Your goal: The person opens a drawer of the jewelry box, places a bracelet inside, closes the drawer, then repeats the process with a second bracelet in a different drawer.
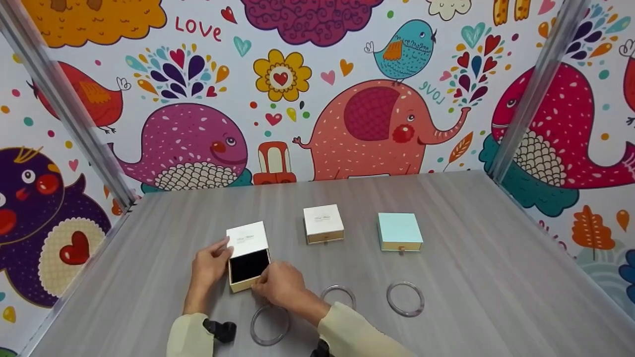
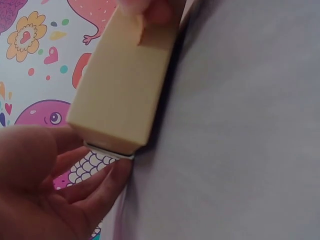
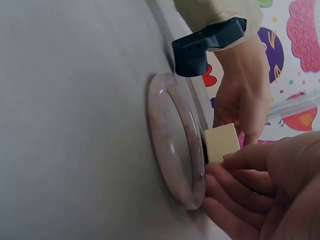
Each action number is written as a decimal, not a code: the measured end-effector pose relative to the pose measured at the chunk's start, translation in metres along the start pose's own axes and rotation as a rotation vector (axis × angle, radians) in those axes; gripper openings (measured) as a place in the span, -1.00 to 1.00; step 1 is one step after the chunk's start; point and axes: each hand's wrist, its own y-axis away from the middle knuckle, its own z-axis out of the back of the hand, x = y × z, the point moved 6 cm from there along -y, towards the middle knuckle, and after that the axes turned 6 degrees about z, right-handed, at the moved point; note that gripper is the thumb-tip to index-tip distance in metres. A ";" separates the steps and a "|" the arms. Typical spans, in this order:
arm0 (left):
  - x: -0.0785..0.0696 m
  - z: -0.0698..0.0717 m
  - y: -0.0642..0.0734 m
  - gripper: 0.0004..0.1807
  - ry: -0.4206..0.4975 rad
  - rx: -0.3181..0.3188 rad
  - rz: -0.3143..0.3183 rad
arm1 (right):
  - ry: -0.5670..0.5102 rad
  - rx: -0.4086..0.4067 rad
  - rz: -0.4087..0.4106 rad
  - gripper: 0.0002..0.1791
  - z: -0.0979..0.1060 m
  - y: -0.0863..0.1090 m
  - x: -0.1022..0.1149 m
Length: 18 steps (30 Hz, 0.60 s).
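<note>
A white drawer box (image 1: 248,239) stands on the table with its inner tray (image 1: 249,267) slid partly out toward me, showing a black lining. My left hand (image 1: 208,265) holds the box's white sleeve at its left side, thumb and fingers around the edge. With the right hand (image 1: 285,285) I pinch the small pull tab (image 2: 141,36) on the tray's cream front. Just in front of the box lies a translucent, pale purple bangle (image 3: 167,145), close beside my right fingers. My right forearm partly covers a second bangle (image 1: 338,286).
A second white box (image 1: 322,220) and a mint-green box (image 1: 400,228), both closed, stand farther back. A third bangle (image 1: 422,300) lies on the table (image 1: 471,258) at right. Printed panels with cartoon animals and metal posts (image 1: 528,114) border the table.
</note>
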 end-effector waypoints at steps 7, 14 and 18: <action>0.001 -0.001 0.000 -0.57 0.002 0.008 0.008 | 0.093 0.045 0.057 -0.82 0.005 0.008 0.000; 0.000 0.000 0.000 -0.57 -0.004 0.013 0.001 | 0.136 0.136 0.002 -0.88 0.009 0.017 -0.004; 0.000 -0.001 0.000 -0.57 -0.001 0.016 0.008 | 0.196 0.180 -0.005 -0.80 0.011 0.023 -0.004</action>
